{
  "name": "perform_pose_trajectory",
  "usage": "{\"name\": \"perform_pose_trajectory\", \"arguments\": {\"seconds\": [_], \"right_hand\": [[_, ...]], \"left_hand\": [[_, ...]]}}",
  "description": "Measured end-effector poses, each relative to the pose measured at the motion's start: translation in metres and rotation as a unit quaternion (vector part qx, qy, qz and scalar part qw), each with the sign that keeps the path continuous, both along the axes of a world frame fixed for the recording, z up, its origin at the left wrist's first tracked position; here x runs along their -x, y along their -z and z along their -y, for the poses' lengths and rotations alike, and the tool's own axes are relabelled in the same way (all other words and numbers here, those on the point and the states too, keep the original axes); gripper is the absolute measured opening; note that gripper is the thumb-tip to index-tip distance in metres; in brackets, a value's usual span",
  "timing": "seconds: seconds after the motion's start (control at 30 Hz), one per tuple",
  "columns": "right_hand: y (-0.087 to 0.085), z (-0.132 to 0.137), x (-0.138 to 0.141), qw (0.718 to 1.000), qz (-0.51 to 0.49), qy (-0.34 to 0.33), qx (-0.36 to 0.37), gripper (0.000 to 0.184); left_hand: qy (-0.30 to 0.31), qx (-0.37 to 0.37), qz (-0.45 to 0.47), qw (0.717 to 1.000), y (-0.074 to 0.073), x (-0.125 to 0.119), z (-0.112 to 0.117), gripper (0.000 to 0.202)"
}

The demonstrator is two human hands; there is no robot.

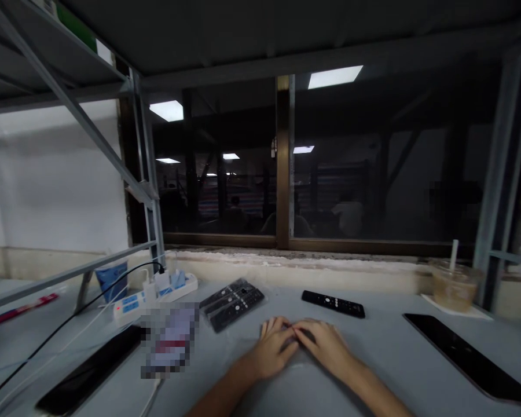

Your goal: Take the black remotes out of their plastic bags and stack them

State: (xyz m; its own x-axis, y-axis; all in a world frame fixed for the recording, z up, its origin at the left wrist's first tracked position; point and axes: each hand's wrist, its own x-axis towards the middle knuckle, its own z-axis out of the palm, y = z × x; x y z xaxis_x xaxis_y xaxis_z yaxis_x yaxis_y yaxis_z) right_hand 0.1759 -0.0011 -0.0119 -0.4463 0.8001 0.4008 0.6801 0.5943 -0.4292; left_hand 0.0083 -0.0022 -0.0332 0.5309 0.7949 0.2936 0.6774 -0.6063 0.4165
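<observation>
My left hand (278,344) and my right hand (323,346) meet over the grey table, their fingertips pinched together. Whatever lies between the fingers is too small to make out; a faint, see-through sheen like thin plastic shows on the table around them. Just beyond my right hand lies a black remote control (333,304) with light buttons, bare on the table. Left of my hands, black remote controls (237,307) lie side by side in clear plastic wrapping.
A white power strip (130,307) with plugs and cables is at the left, near a dark phone (93,368) and a blurred-out object (171,341). A black tablet-like slab (469,356) and a drink cup with a straw (454,286) stand right. Metal frame posts (497,191) flank the window.
</observation>
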Motion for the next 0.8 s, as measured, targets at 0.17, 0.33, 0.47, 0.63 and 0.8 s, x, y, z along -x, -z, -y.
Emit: {"name": "perform_pose_trajectory", "arguments": {"seconds": [0.17, 0.33, 0.47, 0.63, 0.8], "right_hand": [[0.005, -0.001, 0.001, 0.997, 0.069, 0.033, -0.012, 0.022], [0.0, 0.0, 0.005, 0.995, 0.093, 0.034, -0.013, 0.022], [-0.003, 0.001, 0.002, 0.995, 0.095, 0.012, -0.017, 0.025], [-0.008, 0.006, -0.005, 0.996, 0.078, -0.005, -0.05, 0.027], [-0.015, 0.024, 0.001, 0.996, 0.064, -0.042, -0.043, 0.024]], "left_hand": [[-0.091, -0.026, 0.009, 0.995, 0.007, -0.003, -0.004, 0.02], [-0.14, -0.057, -0.032, 0.988, 0.004, -0.001, -0.004, 0.015], [-0.222, -0.104, -0.063, 0.967, -0.014, 0.016, -0.012, 0.016], [-0.36, -0.104, -0.123, 0.919, -0.02, 0.043, -0.025, 0.043], [-0.393, -0.074, -0.209, 0.892, -0.016, 0.049, -0.028, 0.052]]}}
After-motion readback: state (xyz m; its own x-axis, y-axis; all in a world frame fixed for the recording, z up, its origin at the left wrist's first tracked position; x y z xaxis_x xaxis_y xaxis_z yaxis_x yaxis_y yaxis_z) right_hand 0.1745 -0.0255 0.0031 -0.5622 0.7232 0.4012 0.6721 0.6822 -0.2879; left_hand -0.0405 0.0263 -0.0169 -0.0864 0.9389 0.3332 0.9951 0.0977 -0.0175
